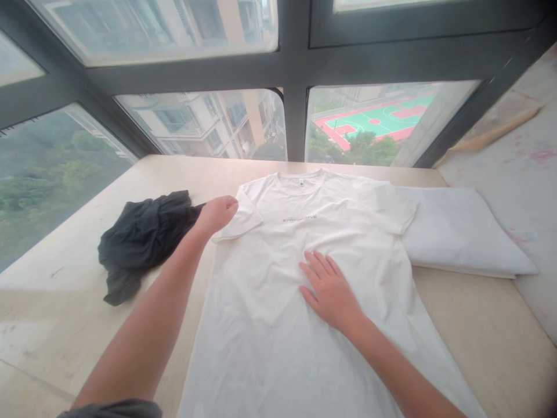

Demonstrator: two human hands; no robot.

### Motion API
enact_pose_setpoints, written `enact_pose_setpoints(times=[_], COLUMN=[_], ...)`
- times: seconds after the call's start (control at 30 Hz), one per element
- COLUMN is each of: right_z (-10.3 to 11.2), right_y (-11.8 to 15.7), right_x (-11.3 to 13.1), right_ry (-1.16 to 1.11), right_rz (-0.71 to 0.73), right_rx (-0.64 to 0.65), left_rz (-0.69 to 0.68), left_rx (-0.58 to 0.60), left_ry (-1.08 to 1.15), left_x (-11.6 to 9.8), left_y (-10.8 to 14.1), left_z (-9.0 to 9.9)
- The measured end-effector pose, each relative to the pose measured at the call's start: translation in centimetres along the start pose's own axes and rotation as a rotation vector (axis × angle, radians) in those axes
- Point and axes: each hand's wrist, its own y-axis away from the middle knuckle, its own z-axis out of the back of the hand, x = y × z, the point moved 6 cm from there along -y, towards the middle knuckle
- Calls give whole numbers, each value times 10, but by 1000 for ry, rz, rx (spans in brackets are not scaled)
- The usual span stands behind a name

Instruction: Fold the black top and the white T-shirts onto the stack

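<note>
A white T-shirt (270,302) lies spread out with its collar toward the window and small dark lettering across the chest. My left hand (219,213) is closed at the edge of the shirt's left sleeve, its fingers pinched together on the fabric. With fingers spread, my right hand (328,289) rests flat on the middle of the shirt, below the lettering. Wrinkles run across the chest and the right side of the shirt. The shirt's lower end runs out of view.
A crumpled black garment (143,232) lies on the pale ledge (39,313) at the left, beside my left forearm. Folded white cloth (461,232) sits at the right, partly under the right sleeve. Dark window frames (296,110) stand behind, and a flowered wall covering is at the right.
</note>
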Motion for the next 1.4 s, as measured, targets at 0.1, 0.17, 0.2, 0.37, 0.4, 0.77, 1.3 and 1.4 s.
enact_pose_setpoints(times=[0.1, 0.17, 0.2, 0.37, 0.4, 0.77, 1.3, 1.4], right_z=[0, 1, 1, 1, 2, 0, 1, 0], right_y=[0, 0, -1, 0, 0, 0, 1, 1], right_x=[0, 0, 0, 1, 1, 0, -1, -1], right_ry=[-9, -16, -19, -21, -21, -17, -34, -38], right_rz=[-6, -9, -9, -14, -17, -18, -15, -14], right_rx=[-1, 0, 0, 5, 6, 0, -23, -30], left_rz=[-39, -33, -22, 133, 176, 325, 170, 157], left_rx=[-45, -69, -75, -108, -121, -265, -390, -382], left_ry=[-47, -68, -62, 53, 66, 157, -28, -57], left_x=[11, 20, 24, 48, 52, 71, 54, 53], left_y=[30, 51, 60, 83, 83, 74, 83, 82], left_z=[-11, -16, -18, -31, -33, -33, -37, -39])
